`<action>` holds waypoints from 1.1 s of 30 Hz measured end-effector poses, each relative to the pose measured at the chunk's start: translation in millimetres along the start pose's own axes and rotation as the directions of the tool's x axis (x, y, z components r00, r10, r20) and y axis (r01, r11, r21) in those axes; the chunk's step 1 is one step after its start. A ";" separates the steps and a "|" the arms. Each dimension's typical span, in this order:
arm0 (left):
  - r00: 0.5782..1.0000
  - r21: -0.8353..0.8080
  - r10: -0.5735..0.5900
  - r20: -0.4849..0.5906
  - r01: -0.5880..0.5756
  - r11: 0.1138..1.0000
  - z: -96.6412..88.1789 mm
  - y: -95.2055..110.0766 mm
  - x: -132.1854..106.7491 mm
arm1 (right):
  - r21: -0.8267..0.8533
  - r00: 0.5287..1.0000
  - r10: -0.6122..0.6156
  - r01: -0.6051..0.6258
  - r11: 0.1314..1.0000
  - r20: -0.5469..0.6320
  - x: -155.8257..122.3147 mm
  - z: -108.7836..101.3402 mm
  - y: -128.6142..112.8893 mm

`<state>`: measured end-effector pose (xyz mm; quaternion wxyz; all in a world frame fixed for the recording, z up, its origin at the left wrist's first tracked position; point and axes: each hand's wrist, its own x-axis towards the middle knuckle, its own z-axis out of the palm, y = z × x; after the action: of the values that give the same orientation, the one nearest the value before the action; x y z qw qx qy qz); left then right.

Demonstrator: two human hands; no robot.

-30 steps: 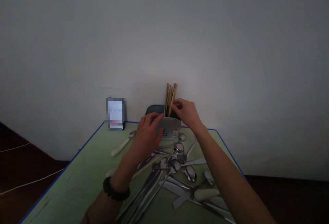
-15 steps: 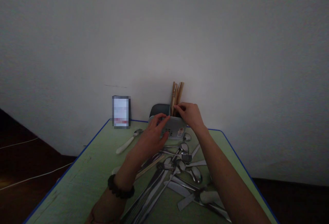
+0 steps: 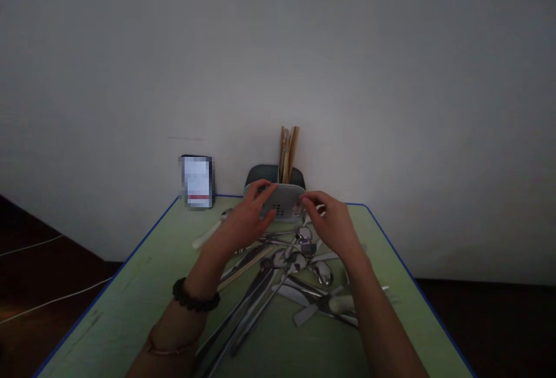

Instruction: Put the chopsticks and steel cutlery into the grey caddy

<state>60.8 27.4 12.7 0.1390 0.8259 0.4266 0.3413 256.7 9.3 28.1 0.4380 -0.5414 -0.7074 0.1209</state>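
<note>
We take this for a plain room in a home, though we cannot tell which room; household tableware points that way, with metal spoons (image 3: 324,274) strewn over a green, blue-edged table (image 3: 130,308) and wooden chopsticks (image 3: 284,158) standing in a grey holder (image 3: 286,197) at its far side; we see a pale wall (image 3: 278,48) behind, a lit phone-like screen (image 3: 197,181) far left, dark floor (image 3: 469,320) at right, and a thin white cable (image 3: 52,302) at left.

chopsticks (image 3: 293,147), centre of frame: matt wood look | holder (image 3: 287,194), same area: smooth matt plastic look | spoons (image 3: 322,273), lower centre: glossy, mirror-like metal | bench (image 3: 147,285), lower frame: smooth, scuffed at lower left | wall (image 3: 278,48), upper frame: matt
</note>
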 end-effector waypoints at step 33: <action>0.589 0.690 -0.615 0.525 0.129 0.712 -2.2 13.5 -29.6 | -0.306 0.646 0.208 0.041 0.951 0.734 -4.4 -14.5 -25.2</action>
<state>55.6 -4.5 8.1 0.1069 0.7737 0.5905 -0.2030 251.0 -8.6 50.8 0.0096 -0.5323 -0.8089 0.2493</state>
